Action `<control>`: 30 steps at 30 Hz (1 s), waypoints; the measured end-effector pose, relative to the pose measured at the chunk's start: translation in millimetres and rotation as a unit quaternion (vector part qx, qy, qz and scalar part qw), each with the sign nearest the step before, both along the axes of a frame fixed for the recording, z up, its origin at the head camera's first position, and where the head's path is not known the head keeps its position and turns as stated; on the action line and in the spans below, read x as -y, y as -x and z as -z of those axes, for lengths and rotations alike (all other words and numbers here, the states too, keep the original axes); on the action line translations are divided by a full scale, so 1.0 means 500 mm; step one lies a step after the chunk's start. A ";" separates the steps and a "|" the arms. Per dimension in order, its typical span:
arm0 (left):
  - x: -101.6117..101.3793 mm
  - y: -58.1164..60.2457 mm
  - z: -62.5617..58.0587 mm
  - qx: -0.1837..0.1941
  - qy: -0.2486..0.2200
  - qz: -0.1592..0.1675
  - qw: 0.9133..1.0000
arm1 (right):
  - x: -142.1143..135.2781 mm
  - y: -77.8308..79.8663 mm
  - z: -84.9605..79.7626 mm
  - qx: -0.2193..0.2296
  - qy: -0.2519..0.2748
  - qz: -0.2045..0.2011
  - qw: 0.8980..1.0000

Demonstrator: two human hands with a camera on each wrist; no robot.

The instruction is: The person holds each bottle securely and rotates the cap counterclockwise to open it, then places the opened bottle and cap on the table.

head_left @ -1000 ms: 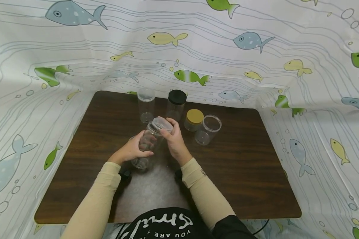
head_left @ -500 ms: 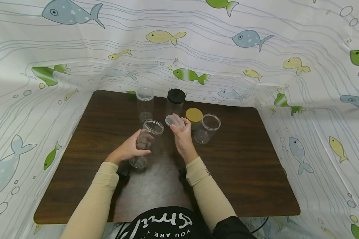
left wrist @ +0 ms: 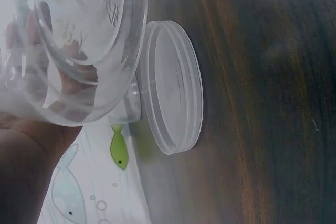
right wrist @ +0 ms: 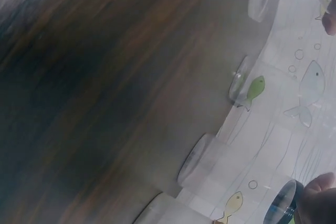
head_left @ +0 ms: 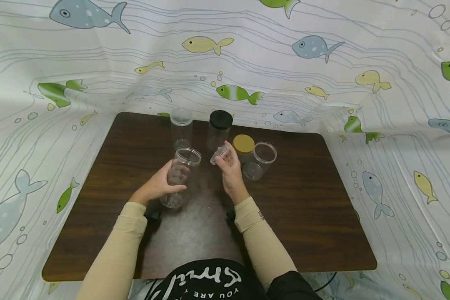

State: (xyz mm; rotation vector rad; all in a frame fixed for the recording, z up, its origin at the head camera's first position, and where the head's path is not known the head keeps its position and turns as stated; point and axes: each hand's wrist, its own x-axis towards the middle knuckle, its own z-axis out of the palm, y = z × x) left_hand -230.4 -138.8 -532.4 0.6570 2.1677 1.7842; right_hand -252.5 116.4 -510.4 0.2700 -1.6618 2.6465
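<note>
Dark brown, the tabletop (head_left: 303,208) is spreading beneath both hands. The left hand (head_left: 157,183) is curling its fingers round a clear, uncapped jar (head_left: 186,171), while the right hand (head_left: 231,171) is pinching a translucent lid (head_left: 219,153) near the jar's rim, apart from it. Beyond them, a black-capped jar (head_left: 219,127) and a gold-capped jar (head_left: 243,146) are standing upright.

Cream sleeves (head_left: 116,248), white-lettered black garment (head_left: 210,287)
</note>
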 end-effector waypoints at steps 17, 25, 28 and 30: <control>0.009 0.003 0.001 0.001 -0.034 -0.033 0.999 | -0.017 0.005 0.041 -0.029 -0.394 0.073 0.916; 0.016 0.006 0.003 -0.018 -0.039 -0.041 0.998 | -0.022 0.007 0.058 -0.039 -0.536 0.056 0.841; 0.020 0.006 0.003 -0.029 -0.031 -0.039 0.998 | -0.026 0.010 0.068 -0.036 -0.570 0.050 0.819; 0.023 0.006 0.002 -0.035 -0.017 -0.045 0.998 | -0.028 0.011 0.074 -0.036 -0.586 0.043 0.809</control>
